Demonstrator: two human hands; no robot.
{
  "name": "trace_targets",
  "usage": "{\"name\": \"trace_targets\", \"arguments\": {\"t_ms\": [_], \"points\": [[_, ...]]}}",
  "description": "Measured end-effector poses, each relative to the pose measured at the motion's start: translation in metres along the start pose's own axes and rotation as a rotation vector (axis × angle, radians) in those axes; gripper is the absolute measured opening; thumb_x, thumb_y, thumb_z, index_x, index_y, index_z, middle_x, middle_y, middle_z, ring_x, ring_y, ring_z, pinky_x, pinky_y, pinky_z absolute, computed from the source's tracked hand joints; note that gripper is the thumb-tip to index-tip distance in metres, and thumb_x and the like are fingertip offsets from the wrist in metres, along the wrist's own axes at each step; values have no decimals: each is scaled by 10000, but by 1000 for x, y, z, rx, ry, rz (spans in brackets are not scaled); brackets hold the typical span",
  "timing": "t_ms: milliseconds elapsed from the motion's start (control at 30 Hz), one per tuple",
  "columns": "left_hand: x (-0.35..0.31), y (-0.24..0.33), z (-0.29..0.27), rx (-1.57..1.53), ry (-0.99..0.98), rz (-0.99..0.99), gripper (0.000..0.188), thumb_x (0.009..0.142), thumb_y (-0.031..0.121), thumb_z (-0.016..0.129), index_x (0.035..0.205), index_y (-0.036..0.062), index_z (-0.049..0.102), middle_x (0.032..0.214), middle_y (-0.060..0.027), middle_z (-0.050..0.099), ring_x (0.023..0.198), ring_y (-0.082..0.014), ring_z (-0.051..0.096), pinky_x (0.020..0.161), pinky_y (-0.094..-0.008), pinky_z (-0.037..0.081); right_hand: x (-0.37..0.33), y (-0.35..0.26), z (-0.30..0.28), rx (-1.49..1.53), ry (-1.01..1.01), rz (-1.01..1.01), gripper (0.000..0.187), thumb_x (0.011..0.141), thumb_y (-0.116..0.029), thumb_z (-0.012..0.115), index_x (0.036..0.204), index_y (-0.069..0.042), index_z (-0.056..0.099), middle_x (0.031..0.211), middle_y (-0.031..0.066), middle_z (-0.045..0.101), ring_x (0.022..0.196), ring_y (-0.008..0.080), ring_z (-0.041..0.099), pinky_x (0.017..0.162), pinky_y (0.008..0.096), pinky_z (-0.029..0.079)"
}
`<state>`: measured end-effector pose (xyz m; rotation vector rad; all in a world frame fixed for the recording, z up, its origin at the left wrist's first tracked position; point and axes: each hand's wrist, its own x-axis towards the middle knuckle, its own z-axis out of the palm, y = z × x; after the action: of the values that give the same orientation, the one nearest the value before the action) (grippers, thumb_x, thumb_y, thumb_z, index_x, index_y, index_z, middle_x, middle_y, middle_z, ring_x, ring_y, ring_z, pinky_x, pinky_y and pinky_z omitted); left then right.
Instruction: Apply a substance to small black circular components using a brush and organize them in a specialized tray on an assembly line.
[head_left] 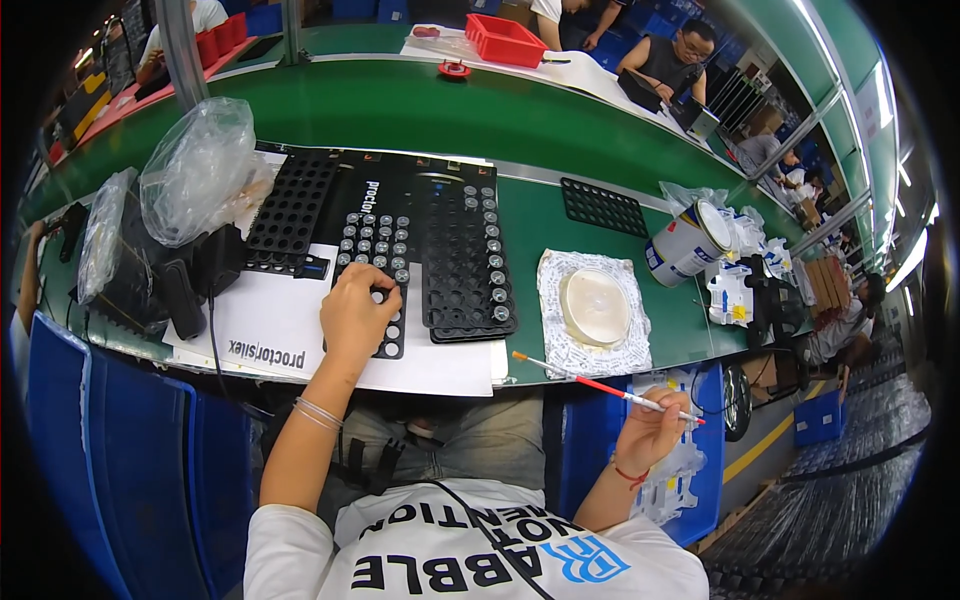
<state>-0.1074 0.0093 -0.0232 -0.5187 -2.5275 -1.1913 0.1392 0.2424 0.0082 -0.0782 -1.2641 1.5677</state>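
My left hand [362, 312] rests over a black tray [397, 352] of small round clear-and-metallic parts, its fingers drawn together at one of the pockets. Whatever may be between those fingertips is hidden. Out to the right, my right hand [652, 432] grips a thin paintbrush [600, 385] with a red and white handle; its orange-brown tip points left, past the table edge. Above the brush, a round white dish [597, 343] of pale, creamy material sits on a crumpled printed sheet [553, 352]. Beside the left hand's tray lie stacked black trays [455, 262], with round parts mostly along their right column.
At the left are a clear plastic bag [200, 170], an empty-pocketed black tray [292, 200] and a dark corded device [185, 290]. A metal can [688, 245] stands tilted-looking at right, near another black tray [603, 205]. Blue bins [135, 430] flank my legs. People work across the green divider [390, 105].
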Motion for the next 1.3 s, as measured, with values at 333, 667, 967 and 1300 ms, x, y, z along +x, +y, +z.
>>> {"name": "trace_targets", "arguments": {"t_ms": [333,667,967,1300], "points": [[1,5,-2,5,-45,-56,73,662,140,636,680,80,599,828,2,583,691,-221,579,579,-307,451,1,0,2,21,-2,5,171,870,-166,460,793,-14,452,654,102,491,553,139,449,502,217,372],[-3,-3,-1,-33,28,20,62,641,71,647,683,46,609,790,-14,581,483,-128,484,499,-245,401,2,0,2,1,4,-13,170,870,-166,462,793,-15,455,647,103,493,536,139,446,487,216,369],[-2,2,-4,-47,-3,-57,58,650,93,642,677,60,603,797,-15,572,613,-189,550,554,-284,440,1,-1,-1,-8,11,-9,176,869,-174,467,787,-20,456,655,96,486,539,134,441,490,217,363],[-3,3,-5,-28,-3,-56,58,648,94,645,683,64,610,791,-22,574,576,-180,542,549,-278,439,0,-2,-3,-5,18,2,176,865,-177,474,788,-22,449,654,89,473,556,135,425,500,226,351]]}}
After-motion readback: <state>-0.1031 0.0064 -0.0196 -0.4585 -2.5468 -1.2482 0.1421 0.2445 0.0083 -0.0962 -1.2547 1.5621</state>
